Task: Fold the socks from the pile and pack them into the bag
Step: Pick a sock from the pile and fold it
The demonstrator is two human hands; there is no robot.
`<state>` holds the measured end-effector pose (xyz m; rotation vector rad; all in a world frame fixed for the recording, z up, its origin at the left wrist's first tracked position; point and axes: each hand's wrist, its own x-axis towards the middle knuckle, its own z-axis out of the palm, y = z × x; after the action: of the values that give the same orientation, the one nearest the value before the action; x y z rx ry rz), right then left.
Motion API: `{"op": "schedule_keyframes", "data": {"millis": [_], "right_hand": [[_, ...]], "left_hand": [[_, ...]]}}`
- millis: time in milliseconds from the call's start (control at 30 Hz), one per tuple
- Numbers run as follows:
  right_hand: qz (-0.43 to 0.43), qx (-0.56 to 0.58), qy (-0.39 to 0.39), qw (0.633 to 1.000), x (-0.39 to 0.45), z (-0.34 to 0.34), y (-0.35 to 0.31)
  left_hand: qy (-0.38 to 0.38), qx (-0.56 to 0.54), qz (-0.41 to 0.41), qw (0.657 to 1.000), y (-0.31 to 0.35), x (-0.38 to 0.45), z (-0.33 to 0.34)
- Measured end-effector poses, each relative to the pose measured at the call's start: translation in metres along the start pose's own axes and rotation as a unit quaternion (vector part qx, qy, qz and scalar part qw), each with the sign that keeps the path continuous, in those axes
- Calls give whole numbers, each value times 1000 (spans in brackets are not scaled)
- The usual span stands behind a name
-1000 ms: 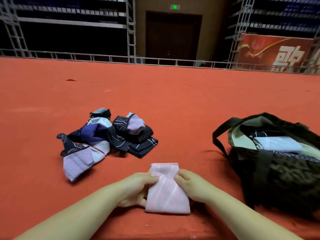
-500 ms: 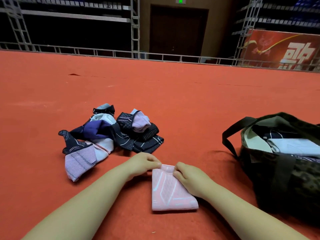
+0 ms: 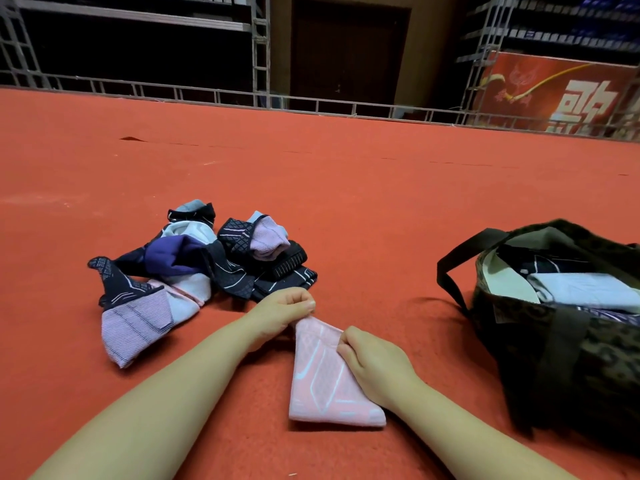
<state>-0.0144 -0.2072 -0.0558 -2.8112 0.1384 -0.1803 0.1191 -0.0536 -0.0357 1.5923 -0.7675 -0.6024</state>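
Note:
A folded pink sock point(image 3: 325, 379) with white lines lies on the red carpet in front of me. My left hand point(image 3: 280, 313) pinches its far left corner. My right hand point(image 3: 374, 362) grips its right edge near the top. The sock pile point(image 3: 201, 268), dark navy, purple, lilac and white, sits to the left just beyond my left hand. An open dark camouflage bag point(image 3: 554, 327) stands at the right, with folded white and dark socks inside.
Red carpet point(image 3: 346, 188) stretches far ahead. A low metal rail point(image 3: 311, 105) marks its far edge, with scaffolding, a dark door and a red banner point(image 3: 561, 95) behind. The bag's dark strap point(image 3: 453, 268) loops out on its left side.
Both hands slid from the sock's middle up to its far end. The pink sock has turned slightly, its top tilting left. The pile and bag stayed put.

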Motion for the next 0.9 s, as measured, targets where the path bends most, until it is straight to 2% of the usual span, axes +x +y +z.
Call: {"op": "schedule_keyframes", "data": {"millis": [100, 133, 200, 267, 333, 400, 467, 600, 700, 800, 900], "right_hand": [[2, 3, -1, 1000, 1, -1, 0], [2, 9, -6, 1000, 1, -2, 0], [8, 40, -21, 999, 3, -7, 0], [14, 81, -32, 996, 5, -14, 0], [14, 109, -26, 994, 10, -20, 0], [14, 110, -22, 994, 16, -23, 2], [19, 91, -26, 995, 25, -22, 5], [21, 23, -32, 999, 39, -7, 6], [23, 56, 15, 998, 37, -4, 10], [-59, 159, 82, 982, 11, -14, 16], [-163, 121, 63, 977, -28, -20, 19]], "left_hand": [[38, 56, -29, 997, 2, -3, -5], [72, 81, -15, 994, 3, -6, -9], [116, 139, 64, 981, 9, -18, -13], [71, 168, 114, 977, 17, -35, -11], [-30, 206, 99, 973, 21, -51, -6], [-96, 296, 82, 947, 17, -59, -4], [-111, 394, 66, 910, 9, -63, -5], [-140, 437, 3, 888, -1, -69, -2], [-156, 492, 5, 857, -12, -73, 0], [-155, 493, -8, 856, -13, -72, 1], [-153, 483, -19, 862, -11, -72, 2]]}}
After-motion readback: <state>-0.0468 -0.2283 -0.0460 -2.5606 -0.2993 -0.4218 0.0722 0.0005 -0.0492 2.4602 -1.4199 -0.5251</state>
